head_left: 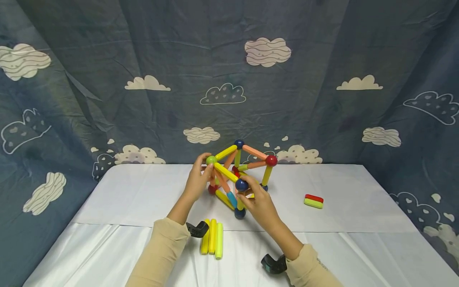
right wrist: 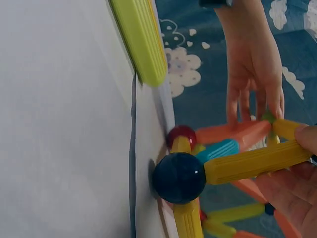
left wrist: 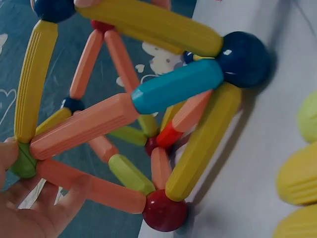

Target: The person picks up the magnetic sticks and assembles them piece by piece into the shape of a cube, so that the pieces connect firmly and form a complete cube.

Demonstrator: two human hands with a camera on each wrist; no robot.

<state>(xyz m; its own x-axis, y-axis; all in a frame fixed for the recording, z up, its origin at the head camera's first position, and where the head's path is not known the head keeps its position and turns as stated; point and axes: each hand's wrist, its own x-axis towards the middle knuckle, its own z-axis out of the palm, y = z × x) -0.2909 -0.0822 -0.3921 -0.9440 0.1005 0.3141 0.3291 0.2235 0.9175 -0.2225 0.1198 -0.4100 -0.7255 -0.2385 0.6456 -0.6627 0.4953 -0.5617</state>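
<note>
A magnetic-stick frame (head_left: 226, 171) of coloured sticks and balls stands on the table. My left hand (head_left: 197, 179) pinches the green ball (head_left: 211, 160) at its upper left corner; in the left wrist view, the fingers (left wrist: 74, 203) lie by a salmon stick (left wrist: 94, 186). My right hand (head_left: 259, 201) grips the dark blue ball (head_left: 242, 185) at the near upper corner, its fingers also around the top of an upright yellow stick (right wrist: 257, 161). A yellow stick (head_left: 226, 172) spans the two held balls. A blue-and-salmon diagonal (left wrist: 178, 87) runs down to a lower dark blue ball (left wrist: 245, 59).
Two yellow sticks (head_left: 212, 236) and a lime stick (head_left: 219, 241) lie in front of the frame. Off to the right, a short red stick (head_left: 314, 198) lies beside a short lime one (head_left: 313, 203). Behind the white table (head_left: 136, 191) hangs a dark cloud-patterned cloth (head_left: 215, 59).
</note>
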